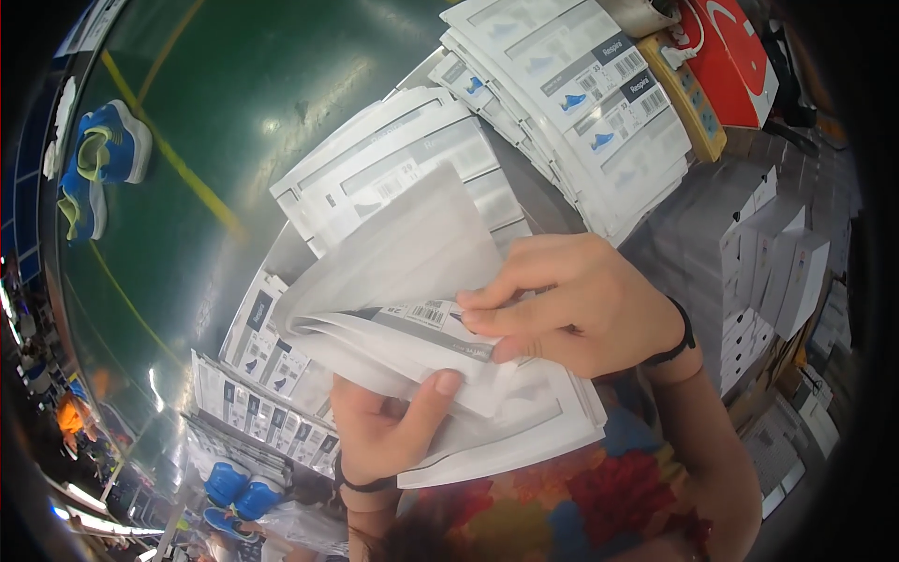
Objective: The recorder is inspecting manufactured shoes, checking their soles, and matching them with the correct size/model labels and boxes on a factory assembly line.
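Curled white paper sheets (pixel 524 426): seemingly being parted.
Right hand (pixel 581 304), 2 o'clock: fingers pinching edge.
Left hand (pixel 393 426), 7 o'clock: thumb clamping sheets.
Upper flap (pixel 398 248): next likely needing lifting.

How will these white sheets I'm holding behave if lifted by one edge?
The white sheets are likely floppy, since they curl above your left hand. Each is probably light, looking thin and slightly translucent. They may separate, as their layers gape.

Two blue shoes (pixel 117 150) on a yellow-lined green surface (pixel 281 66), red box (pixel 735 89) beside yellow power strip (pixel 694 103)
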Motion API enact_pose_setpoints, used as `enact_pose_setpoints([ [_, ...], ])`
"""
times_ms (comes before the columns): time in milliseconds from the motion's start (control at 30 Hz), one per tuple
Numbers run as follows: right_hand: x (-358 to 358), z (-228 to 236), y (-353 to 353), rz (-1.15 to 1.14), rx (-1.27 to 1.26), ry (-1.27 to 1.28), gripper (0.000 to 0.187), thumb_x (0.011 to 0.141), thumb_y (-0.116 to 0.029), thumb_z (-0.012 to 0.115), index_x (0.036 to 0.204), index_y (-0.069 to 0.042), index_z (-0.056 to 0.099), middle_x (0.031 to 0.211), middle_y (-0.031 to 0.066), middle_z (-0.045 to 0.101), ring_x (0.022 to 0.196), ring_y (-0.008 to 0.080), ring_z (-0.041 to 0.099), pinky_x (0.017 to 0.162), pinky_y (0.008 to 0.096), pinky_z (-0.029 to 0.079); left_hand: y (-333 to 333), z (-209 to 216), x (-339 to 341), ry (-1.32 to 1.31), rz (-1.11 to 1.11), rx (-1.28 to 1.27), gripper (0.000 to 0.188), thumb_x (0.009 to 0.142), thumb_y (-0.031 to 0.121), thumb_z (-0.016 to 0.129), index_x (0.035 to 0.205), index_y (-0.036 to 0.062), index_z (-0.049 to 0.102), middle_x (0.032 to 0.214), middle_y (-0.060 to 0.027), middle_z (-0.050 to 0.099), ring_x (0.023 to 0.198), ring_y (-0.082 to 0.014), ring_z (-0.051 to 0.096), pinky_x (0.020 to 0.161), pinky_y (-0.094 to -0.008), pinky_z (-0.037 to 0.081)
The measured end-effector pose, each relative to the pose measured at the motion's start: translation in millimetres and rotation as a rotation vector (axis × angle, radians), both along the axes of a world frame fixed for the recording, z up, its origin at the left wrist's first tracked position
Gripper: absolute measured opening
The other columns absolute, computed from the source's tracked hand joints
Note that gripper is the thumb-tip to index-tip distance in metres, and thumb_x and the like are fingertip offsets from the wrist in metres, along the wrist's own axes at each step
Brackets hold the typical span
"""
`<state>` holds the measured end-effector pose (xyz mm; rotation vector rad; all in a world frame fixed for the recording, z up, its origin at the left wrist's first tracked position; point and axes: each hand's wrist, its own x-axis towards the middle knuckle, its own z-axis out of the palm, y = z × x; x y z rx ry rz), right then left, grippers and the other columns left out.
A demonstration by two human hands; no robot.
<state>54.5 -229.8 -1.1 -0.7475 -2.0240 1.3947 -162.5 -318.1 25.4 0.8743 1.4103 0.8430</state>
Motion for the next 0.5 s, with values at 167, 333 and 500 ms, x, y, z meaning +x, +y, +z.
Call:
enact_pose_setpoints([
  [167,0,8,1,-0.134,-0.416,-0.069,0.014,0.085,-0.011,0.072,0.093,0.001,0.074,0.083,0.011,0.072,0.072,0.0223,0.065,0.063,0.032,0.05,-10,-4,1,-0.033,0.059,0.02,0.024,0.083,0.003,0.074,0.105,-0.006,0.068,0.106,-0.0117,0.069,0.094,-0.0179,0.064,0.085,-0.0305,0.049],
  [333,2,0,-2,-0.094,-0.313,0.056,0.013,0.085,-0.01,0.071,0.091,0.002,0.074,0.082,0.0109,0.072,0.073,0.0209,0.065,0.061,0.0307,0.049,-16,-13,1,-0.153,0.103,0.057,0.031,0.081,0.004,0.077,0.108,-0.006,0.066,0.105,-0.012,0.069,0.094,-0.0183,0.064,0.084,-0.0309,0.05],
  [500,-2,7,-3,-0.019,-0.229,0.104,0.012,0.082,-0.008,0.071,0.088,0.001,0.074,0.076,0.0096,0.07,0.072,0.0209,0.064,0.06,0.0294,0.049,-10,3,12,-0.289,0.17,0.083,0.032,0.079,0.004,0.079,0.107,-0.0057,0.067,0.104,-0.0125,0.069,0.093,-0.0182,0.065,0.081,-0.0306,0.051],
])
